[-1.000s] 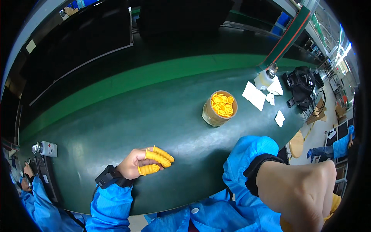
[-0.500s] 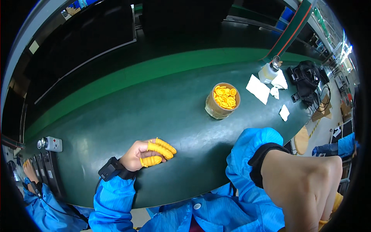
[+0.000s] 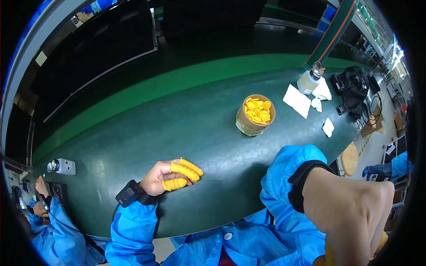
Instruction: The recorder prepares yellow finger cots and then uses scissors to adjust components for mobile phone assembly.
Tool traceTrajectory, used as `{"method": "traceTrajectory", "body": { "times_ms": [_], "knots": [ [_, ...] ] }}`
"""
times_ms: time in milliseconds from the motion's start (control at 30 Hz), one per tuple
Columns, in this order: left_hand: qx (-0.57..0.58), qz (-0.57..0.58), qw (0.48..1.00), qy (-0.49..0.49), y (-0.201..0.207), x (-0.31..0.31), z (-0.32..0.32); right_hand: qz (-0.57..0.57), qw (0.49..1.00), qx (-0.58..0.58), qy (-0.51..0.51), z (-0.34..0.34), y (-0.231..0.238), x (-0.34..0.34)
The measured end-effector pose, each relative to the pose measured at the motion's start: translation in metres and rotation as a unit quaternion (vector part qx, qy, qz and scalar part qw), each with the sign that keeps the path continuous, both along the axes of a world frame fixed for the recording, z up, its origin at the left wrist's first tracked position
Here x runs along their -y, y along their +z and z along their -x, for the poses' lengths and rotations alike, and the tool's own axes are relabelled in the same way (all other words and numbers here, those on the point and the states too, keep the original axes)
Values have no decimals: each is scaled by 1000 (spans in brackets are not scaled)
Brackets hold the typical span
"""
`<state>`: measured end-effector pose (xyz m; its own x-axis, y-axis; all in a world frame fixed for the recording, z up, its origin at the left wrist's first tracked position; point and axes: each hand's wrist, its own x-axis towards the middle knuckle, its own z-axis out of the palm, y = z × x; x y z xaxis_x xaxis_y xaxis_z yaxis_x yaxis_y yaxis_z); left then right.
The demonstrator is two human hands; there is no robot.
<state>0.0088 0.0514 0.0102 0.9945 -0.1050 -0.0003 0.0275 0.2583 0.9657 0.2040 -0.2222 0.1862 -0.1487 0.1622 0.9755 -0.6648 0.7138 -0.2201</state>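
My left hand (image 3: 165, 177) rests on the green table, with yellow finger cots (image 3: 185, 171) on its thumb and two of its fingers. Its fingers lie loosely stretched, slightly bent, and hold nothing. Close to the camera at the lower right is my right hand (image 3: 348, 206), raised above the table edge with its back towards me. The knuckles are bent and most of the fingers are hidden behind the hand. Bits of yellow finger cot (image 3: 382, 243) show at its edge. A brownish round tub (image 3: 251, 125) full of rolled yellow finger cots (image 3: 258, 111) stands beyond both hands.
At the right stand a white pump bottle (image 3: 308, 83), white wipes (image 3: 296, 101) and a black strapped device (image 3: 353, 91) with cables. Another white bottle (image 3: 66, 167) is at the left, near a co-worker's blue sleeve (image 3: 66, 228). A round wooden stool (image 3: 349, 159) is beyond the right edge.
My hands stay nearly where they were; the view has shifted slightly. At the far left, the co-worker's arm has moved, and the row of black devices there now shows much less.
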Motion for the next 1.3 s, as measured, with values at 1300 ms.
{"method": "traceTrajectory", "body": {
  "times_ms": [1300],
  "knots": [
    [-5,-16,1000,-7,1,0,0,126,964,-101,-210,44,15,-13]
  ]
}}
